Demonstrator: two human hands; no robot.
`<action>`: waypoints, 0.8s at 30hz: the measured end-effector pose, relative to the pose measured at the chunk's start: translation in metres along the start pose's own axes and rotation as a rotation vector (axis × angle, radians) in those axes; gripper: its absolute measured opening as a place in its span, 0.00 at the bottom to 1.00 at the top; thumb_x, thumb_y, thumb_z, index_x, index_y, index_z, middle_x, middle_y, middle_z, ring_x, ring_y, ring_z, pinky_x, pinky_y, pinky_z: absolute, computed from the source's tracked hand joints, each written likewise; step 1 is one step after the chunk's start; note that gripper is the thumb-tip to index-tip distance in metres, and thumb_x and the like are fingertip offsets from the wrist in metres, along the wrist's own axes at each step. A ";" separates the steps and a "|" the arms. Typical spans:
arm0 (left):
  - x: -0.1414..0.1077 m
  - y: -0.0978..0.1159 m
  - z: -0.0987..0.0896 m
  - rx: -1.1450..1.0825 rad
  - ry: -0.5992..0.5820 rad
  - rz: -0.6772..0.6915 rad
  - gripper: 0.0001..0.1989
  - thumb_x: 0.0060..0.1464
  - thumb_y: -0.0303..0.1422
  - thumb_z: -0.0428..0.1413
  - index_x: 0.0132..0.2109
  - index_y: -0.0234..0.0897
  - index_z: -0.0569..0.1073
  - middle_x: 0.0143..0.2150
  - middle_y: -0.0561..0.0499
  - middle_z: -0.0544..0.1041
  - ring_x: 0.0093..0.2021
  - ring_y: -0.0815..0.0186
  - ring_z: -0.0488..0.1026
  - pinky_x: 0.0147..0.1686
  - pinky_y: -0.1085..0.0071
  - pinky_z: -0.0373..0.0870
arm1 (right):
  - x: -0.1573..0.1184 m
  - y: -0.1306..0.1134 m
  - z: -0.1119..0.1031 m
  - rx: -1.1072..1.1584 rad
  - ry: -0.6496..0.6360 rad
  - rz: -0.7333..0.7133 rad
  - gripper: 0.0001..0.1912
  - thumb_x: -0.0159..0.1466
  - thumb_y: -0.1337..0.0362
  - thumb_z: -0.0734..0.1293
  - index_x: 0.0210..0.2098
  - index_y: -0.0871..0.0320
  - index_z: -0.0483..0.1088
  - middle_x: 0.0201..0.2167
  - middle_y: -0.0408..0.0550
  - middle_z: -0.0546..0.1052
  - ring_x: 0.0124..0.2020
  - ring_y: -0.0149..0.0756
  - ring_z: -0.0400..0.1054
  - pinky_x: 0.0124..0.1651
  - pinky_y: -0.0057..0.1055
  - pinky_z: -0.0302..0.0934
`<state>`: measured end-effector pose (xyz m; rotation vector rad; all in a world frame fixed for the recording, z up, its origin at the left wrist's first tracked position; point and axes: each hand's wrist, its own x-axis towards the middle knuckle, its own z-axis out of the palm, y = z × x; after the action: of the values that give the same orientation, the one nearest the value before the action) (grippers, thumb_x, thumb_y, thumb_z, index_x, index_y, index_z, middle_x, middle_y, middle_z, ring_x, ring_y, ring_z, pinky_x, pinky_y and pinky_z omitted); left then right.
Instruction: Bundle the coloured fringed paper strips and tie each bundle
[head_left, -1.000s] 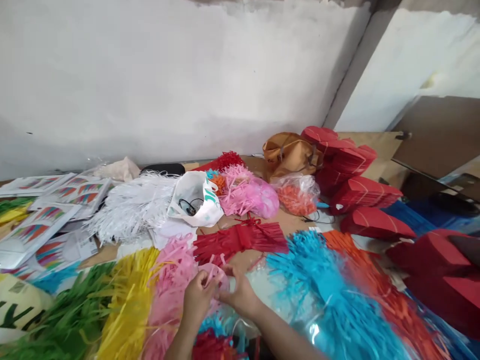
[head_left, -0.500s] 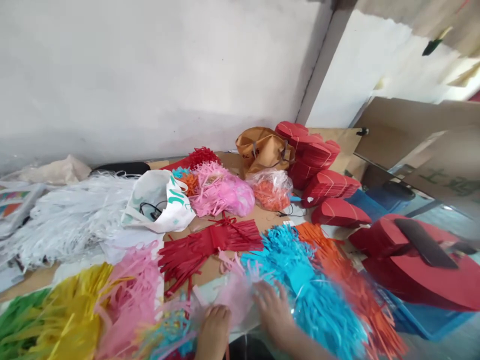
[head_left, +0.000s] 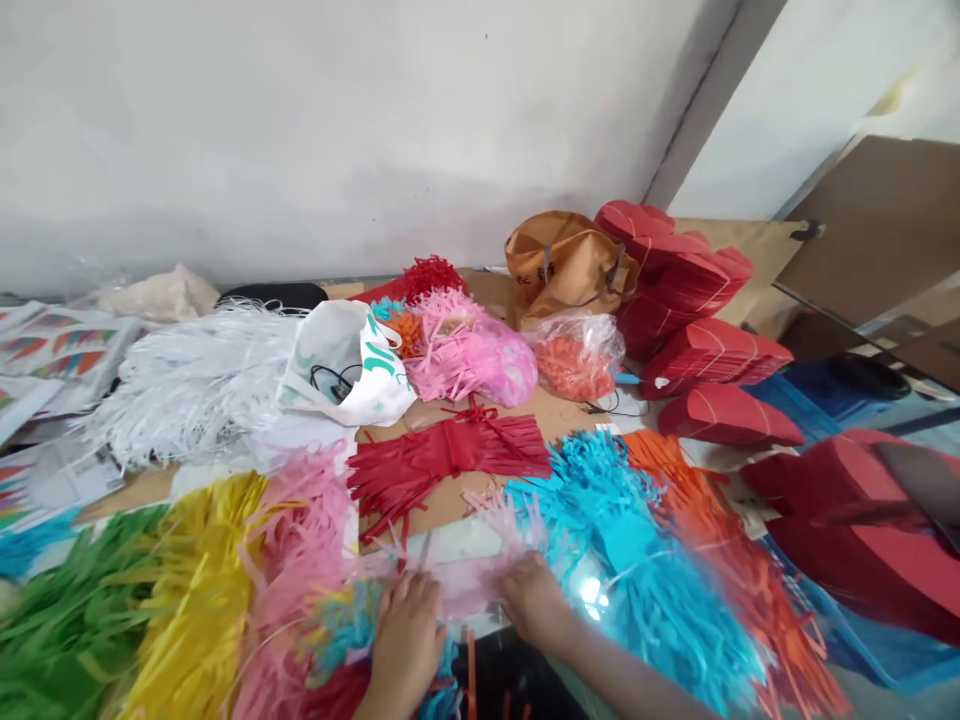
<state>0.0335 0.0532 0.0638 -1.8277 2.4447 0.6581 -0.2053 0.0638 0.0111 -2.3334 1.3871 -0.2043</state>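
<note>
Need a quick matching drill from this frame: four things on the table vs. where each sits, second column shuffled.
1. white fringe pile
2. tan bag
3. red fringe bundle
4. blue fringe pile

A. table middle, beyond both hands
B. back, beside stacked red shapes
C. left, next to the white bag
D. just right of the right hand

Pairs: 1-C, 2-B, 3-A, 4-D

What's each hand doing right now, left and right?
Left hand: palm down, fingers spread, pressing flat on the pale pink fringed paper.
Right hand: resting on the same paper's right end; whether it grips cannot be told.
</note>
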 end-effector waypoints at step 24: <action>0.056 0.027 0.010 0.091 -0.123 -0.120 0.19 0.62 0.35 0.45 0.37 0.36 0.80 0.32 0.41 0.82 0.37 0.53 0.79 0.51 0.51 0.61 | 0.033 -0.003 -0.011 0.070 0.090 0.479 0.07 0.61 0.62 0.66 0.29 0.53 0.76 0.32 0.46 0.79 0.41 0.43 0.68 0.48 0.41 0.49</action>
<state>-0.0110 0.0115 0.0487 -1.8243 2.2303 0.6208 -0.1907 0.0336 0.0200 -1.8869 1.8995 -0.2100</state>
